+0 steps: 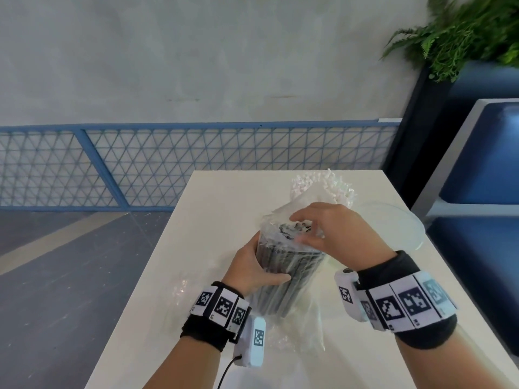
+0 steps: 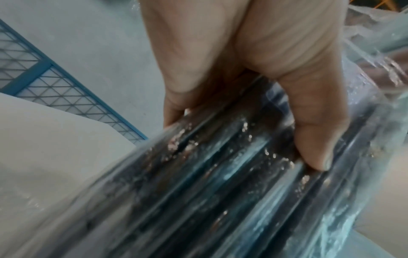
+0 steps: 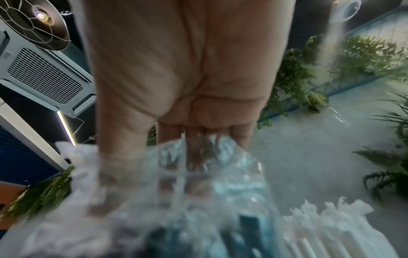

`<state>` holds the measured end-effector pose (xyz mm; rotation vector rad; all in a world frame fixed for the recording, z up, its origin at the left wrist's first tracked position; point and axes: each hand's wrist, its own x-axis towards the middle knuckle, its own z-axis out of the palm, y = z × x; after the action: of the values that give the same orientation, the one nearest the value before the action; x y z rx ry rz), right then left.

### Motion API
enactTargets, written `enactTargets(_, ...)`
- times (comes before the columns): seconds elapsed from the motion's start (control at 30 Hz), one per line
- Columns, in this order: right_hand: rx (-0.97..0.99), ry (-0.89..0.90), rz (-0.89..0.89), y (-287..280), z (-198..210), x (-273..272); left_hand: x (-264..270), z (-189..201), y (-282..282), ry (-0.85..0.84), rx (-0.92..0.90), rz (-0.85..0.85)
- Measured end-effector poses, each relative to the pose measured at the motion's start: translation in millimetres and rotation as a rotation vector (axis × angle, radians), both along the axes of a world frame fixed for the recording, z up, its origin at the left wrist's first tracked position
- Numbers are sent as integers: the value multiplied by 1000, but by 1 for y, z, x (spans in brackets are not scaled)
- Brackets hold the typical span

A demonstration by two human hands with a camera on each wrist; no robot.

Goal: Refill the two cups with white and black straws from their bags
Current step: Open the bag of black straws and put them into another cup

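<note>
A clear plastic bag of black straws (image 1: 283, 270) stands tilted on the white table (image 1: 213, 209). My left hand (image 1: 252, 265) grips its middle, thumb across the front; in the left wrist view the left hand (image 2: 243, 69) presses the bag (image 2: 220, 192). My right hand (image 1: 325, 228) holds the bag's open top, fingers curled over the straw ends and thumb outside the plastic. In the right wrist view the right hand (image 3: 176, 69) reaches into the crinkled plastic (image 3: 198, 174); whether it pinches straws or film is unclear. White straws (image 1: 328, 183) stand bunched behind the bag and show as white straws (image 3: 331, 227).
A clear round cup (image 1: 404, 223) sits at the table's right edge. Loose clear plastic film (image 1: 297, 332) lies under and in front of the bag. A blue seat (image 1: 483, 248) is to the right, a blue mesh railing (image 1: 196, 164) beyond the table, and a potted fern (image 1: 463, 32) at the top right.
</note>
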<state>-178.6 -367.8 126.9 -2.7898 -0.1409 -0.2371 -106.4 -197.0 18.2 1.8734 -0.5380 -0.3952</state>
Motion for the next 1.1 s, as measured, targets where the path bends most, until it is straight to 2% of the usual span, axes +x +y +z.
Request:
enactTargets(0.2, 6, 116, 34, -1, -13, 2, 2, -7, -12, -17, 27, -28)
enactTargets(0.57, 116, 46, 58, 8, -28, 6, 9, -14, -10, 63, -69, 1)
enactTargets(0.9, 346, -93, -55, 0, -30, 14, 3, -12, -18, 11, -70, -7)
enactTargets(1.1, 412, -235, -140, -15, -7, 10, -1, -16, -19, 19, 1, -40)
